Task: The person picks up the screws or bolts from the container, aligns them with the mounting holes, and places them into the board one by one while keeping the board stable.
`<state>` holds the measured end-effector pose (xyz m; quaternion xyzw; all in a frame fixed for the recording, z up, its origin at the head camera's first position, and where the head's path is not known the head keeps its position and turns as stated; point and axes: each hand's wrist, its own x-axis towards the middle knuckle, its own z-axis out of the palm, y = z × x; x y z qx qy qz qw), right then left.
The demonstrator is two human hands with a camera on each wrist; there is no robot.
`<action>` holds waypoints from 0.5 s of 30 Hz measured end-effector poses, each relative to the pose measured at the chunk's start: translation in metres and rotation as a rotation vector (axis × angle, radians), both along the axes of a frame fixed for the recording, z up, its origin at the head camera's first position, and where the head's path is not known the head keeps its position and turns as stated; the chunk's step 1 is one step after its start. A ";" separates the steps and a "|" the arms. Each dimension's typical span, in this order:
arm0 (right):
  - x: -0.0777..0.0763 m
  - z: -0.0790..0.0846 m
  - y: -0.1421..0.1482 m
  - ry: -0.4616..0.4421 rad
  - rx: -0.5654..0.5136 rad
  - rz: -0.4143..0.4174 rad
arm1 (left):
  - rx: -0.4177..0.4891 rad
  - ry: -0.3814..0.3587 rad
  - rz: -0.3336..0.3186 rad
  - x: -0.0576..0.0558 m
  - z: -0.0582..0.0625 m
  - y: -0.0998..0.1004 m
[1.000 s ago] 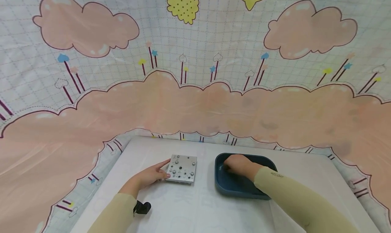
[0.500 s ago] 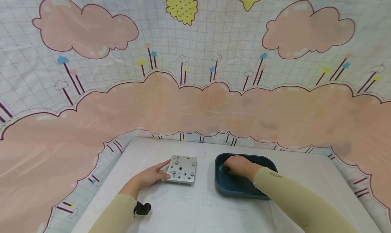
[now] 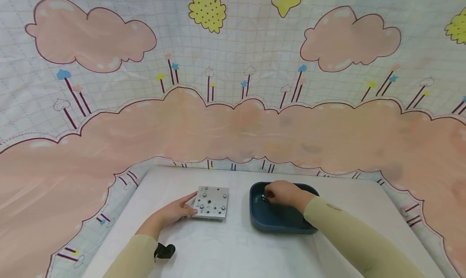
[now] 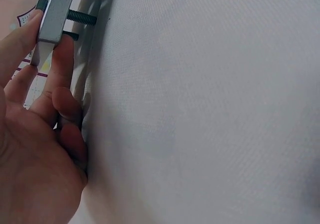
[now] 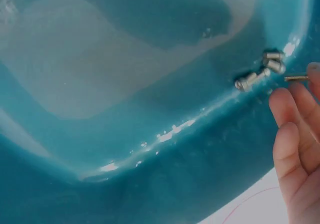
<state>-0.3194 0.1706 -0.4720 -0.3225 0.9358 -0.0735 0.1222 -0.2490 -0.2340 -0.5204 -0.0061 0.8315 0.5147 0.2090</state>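
Head view: a person's left hand [image 3: 174, 214] has thumb and index finger spread to grip the left edge of a nearly square metal plate [image 3: 214, 201], flat-faced, silvery and studded with round holes and screw heads. Being almost square, it shows no clear long axis; its face looks up over the white table [image 3: 236, 245]. To its right, the right hand [image 3: 285, 192] dips into a smooth, round-cornered blue tray [image 3: 274, 228].

Left wrist view: thumb and finger pinch the plate between them, other fingers loosely bent. Dark threaded bolts [image 4: 82, 17] jut from its underside toward the finely woven white cloth [image 4: 200, 84].

Right wrist view: fingertips close together on a thin ridged screw [image 5: 296, 78], its shaft lying level across, free end pointing left. Stubby, shiny screws [image 5: 273, 65] huddle in the tray's glossy corner beside that hand.
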 end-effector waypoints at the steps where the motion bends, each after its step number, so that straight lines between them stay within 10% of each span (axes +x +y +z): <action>1: 0.000 0.002 0.001 0.001 -0.008 -0.003 | 0.009 -0.003 0.005 0.001 0.000 0.000; 15: 0.009 0.028 0.000 -0.008 -0.210 -0.046 | 0.018 -0.004 -0.008 0.000 -0.002 -0.002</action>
